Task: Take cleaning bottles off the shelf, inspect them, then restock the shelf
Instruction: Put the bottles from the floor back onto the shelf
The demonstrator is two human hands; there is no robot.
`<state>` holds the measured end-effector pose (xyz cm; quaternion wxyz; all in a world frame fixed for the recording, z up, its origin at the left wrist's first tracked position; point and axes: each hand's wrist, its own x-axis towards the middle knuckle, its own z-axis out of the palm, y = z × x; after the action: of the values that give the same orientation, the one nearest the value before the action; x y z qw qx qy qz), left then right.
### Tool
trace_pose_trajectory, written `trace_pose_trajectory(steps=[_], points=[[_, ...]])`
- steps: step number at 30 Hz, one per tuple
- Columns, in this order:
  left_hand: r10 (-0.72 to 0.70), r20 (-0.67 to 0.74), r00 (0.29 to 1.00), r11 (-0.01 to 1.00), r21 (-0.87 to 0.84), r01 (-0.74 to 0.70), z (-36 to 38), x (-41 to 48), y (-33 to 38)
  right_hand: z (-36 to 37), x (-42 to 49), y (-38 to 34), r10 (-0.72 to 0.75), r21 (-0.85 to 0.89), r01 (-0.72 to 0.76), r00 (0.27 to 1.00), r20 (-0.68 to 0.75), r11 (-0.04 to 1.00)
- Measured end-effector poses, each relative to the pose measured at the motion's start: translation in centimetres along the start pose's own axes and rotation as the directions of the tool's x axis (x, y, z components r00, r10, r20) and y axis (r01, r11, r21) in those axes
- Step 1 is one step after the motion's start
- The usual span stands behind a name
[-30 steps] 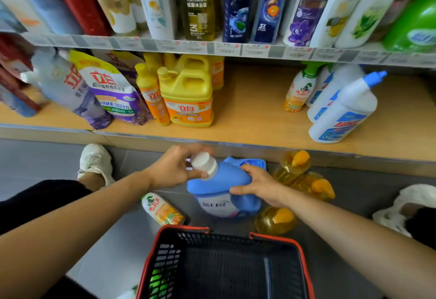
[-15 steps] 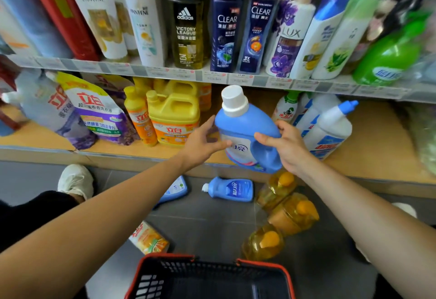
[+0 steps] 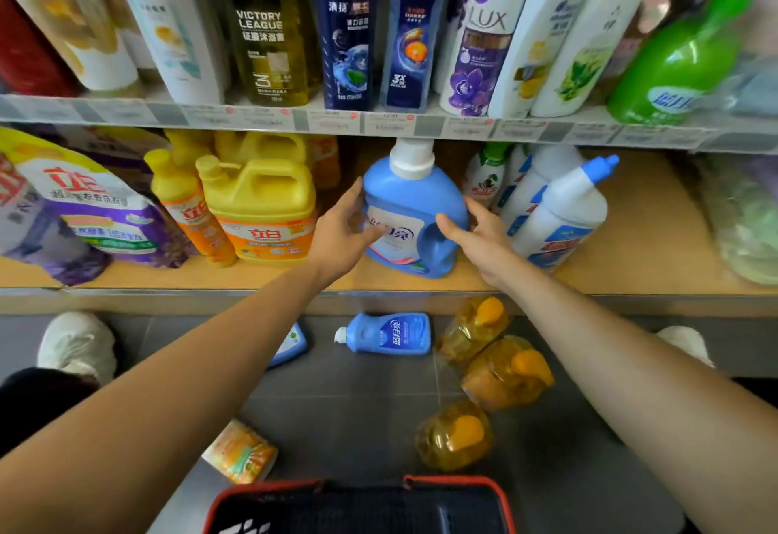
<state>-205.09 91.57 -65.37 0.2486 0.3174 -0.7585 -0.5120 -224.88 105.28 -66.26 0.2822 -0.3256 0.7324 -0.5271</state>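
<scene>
Head view, and here's the blue jug (image 3: pixel 414 213), white cap up, standing on the lower shelf (image 3: pixel 631 247). It sits between the yellow jug (image 3: pixel 261 196) on one side and the white bottles (image 3: pixel 564 209) on the other, cap just under the edge of the upper shelf (image 3: pixel 421 125).

The left hand (image 3: pixel 341 234) grips it. The thumb lies across the label and the fingers (image 3: pixel 357 194) wrap the jug's left wall. The right hand (image 3: pixel 484 238) is released, its straight fingers resting against the right wall and the thumb reaching toward the handle hole.

Down on the floor (image 3: pixel 358 398), a small blue bottle (image 3: pixel 385 333) lies on its side just below the shelf edge. Beside it, three amber bottles (image 3: pixel 505 373) lie in a row running toward the camera. An orange-labelled bottle (image 3: pixel 240 451) lies near the basket (image 3: pixel 501 495), whose red rim fills the bottom of the frame. Another blue item pokes out from under the left forearm; what it is, I can't tell.

Purple pouches (image 3: pixel 92 213) lean at the shelf's left end. Shampoo bottles (image 3: pixel 345 28) line the upper shelf. A white shoe (image 3: pixel 78 344) shows at the far left.
</scene>
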Motion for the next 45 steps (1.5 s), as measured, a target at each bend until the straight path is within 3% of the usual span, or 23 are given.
trace_pose_trajectory(steps=[3, 6, 11, 16, 21, 25, 27, 33, 36, 38, 42, 45], points=[[-0.027, 0.019, 0.999, 0.999, -0.043, 0.028, -0.2, 0.2, 0.1, 0.1, 0.2, -0.4, 0.012, -0.08, -0.021, 0.993, -0.114, 0.997], [-0.045, 0.038, 0.998, 0.997, -0.062, 0.047, 0.4, 0.1, 0.5, 0.6, 1.2, -1.8, 0.161, -0.009, -0.172, 0.94, -0.302, 0.985], [-0.025, 0.118, 0.993, 0.999, -0.032, 0.029, 3.0, 0.6, 0.7, 0.5, 2.6, -2.4, 0.311, 0.27, -0.256, 0.932, -0.184, 0.928], [-0.004, 0.107, 0.994, 0.998, -0.063, 0.011, 2.5, 3.0, -0.2, -0.4, 3.1, -1.1, 0.314, 0.231, -0.287, 0.945, -0.091, 0.93], [0.066, 0.189, 0.98, 0.997, -0.042, -0.06, 1.4, 3.9, -1.3, -1.2, 3.0, -1.1, 0.293, 0.076, -0.292, 0.956, 0.002, 0.953], [-0.024, 0.202, 0.979, 0.98, 0.197, -0.017, -0.2, 1.8, -2.8, -0.5, 0.8, -0.7, 0.107, -0.228, -0.117, 0.993, -0.057, 0.967], [-0.047, 0.197, 0.979, 0.964, 0.267, -0.008, -1.3, -0.1, -3.8, 1.0, -1.0, -0.2, -0.001, -0.299, -0.019, 0.998, -0.067, 0.954], [-0.175, 0.288, 0.942, 0.851, 0.525, -0.003, -5.6, -5.4, -7.5, 6.2, -4.5, 2.4, -0.166, -0.516, 0.251, 0.964, 0.207, 0.819], [-0.276, 0.311, 0.91, 0.764, 0.646, 0.011, -7.7, -7.4, -10.4, 8.4, -5.5, 4.9, -0.095, -0.611, 0.34, 0.913, 0.396, 0.715], [-0.388, 0.269, 0.881, 0.7, 0.708, 0.092, -9.5, -8.5, -12.8, 9.7, -5.8, 7.1, 0.01, -0.665, 0.37, 0.87, 0.493, 0.649], [-0.546, 0.128, 0.828, 0.62, 0.726, 0.297, -12.4, -10.8, -18.0, 12.2, -6.1, 11.2, 0.205, -0.729, 0.35, 0.807, 0.554, 0.589], [-0.605, 0.028, 0.796, 0.544, 0.744, 0.388, -13.7, -12.8, -21.4, 13.6, -6.2, 14.0, 0.296, -0.787, 0.393, 0.771, 0.564, 0.475]])
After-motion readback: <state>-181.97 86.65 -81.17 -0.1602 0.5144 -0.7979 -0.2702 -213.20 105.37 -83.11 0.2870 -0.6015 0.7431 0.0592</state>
